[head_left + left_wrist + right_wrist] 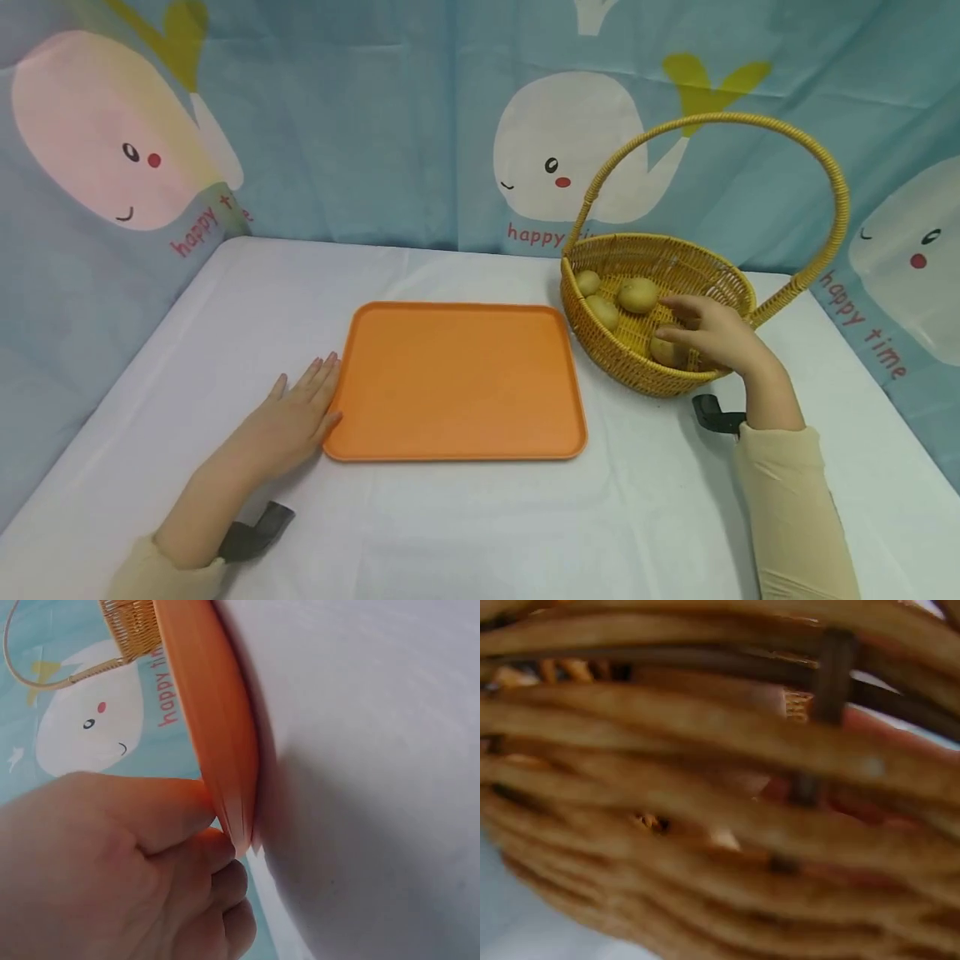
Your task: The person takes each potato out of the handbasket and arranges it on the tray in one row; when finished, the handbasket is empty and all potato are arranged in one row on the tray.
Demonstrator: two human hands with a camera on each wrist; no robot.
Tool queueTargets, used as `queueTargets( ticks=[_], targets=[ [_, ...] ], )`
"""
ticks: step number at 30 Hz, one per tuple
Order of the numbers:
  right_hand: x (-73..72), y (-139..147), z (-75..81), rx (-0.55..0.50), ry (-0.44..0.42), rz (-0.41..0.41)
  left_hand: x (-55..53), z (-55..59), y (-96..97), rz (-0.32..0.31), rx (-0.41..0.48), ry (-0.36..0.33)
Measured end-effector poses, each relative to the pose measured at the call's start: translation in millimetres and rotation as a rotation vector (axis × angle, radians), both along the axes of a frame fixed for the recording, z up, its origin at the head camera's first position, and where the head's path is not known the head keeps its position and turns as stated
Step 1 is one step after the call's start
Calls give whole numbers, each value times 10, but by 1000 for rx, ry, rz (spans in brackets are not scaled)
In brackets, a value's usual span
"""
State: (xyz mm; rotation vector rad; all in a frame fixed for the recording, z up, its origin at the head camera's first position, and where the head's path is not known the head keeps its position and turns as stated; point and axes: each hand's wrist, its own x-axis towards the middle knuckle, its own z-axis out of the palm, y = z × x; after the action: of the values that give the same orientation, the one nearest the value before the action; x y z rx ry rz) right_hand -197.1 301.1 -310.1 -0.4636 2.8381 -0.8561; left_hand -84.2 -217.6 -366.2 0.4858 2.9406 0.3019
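An orange rectangular tray [457,379] lies flat on the white cloth. My left hand [288,421] rests at its left edge, fingers mostly straight, with the thumb against the rim. From the left wrist, the left hand [142,862] touches the end of the tray [214,712]. To the right stands a yellow woven basket [637,375] holding several potatoes [638,295]. My right hand [712,333] reaches over its near right rim, fingers apart and lightly bent above a potato [666,350], which it partly covers. Basket weave [705,757] hides most of that hand in the right wrist view.
The basket's tall arched handle [840,200] rises beside the right forearm. A blue curtain [360,125] with whale prints hangs behind and at both sides of the white-covered table [465,533]. Black wrist mounts [258,533] sit under both forearms.
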Motion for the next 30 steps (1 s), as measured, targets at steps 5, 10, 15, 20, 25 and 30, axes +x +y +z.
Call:
queueTargets(
  ticks=[5, 10, 15, 20, 25, 30],
  targets=[
    [-107, 42, -6, 44, -34, 77, -49, 27, 33, -24, -8, 1],
    [-145, 44, 30, 66, -48, 111, -118, 50, 47, -33, 5, -23],
    [-123, 42, 51, 103, -114, 116, -155, 48, 47, -32, 21, -39],
    [-125, 4, 33, 130, -175, 127, -136, 39, 35, -15, 39, -67],
    [-138, -32, -15, 162, -150, 71, -115, 6, 28, -3, 39, -87],
    [-129, -50, -37, 187, -99, 19, -104, 9, 34, -11, 39, -58]
  ],
)
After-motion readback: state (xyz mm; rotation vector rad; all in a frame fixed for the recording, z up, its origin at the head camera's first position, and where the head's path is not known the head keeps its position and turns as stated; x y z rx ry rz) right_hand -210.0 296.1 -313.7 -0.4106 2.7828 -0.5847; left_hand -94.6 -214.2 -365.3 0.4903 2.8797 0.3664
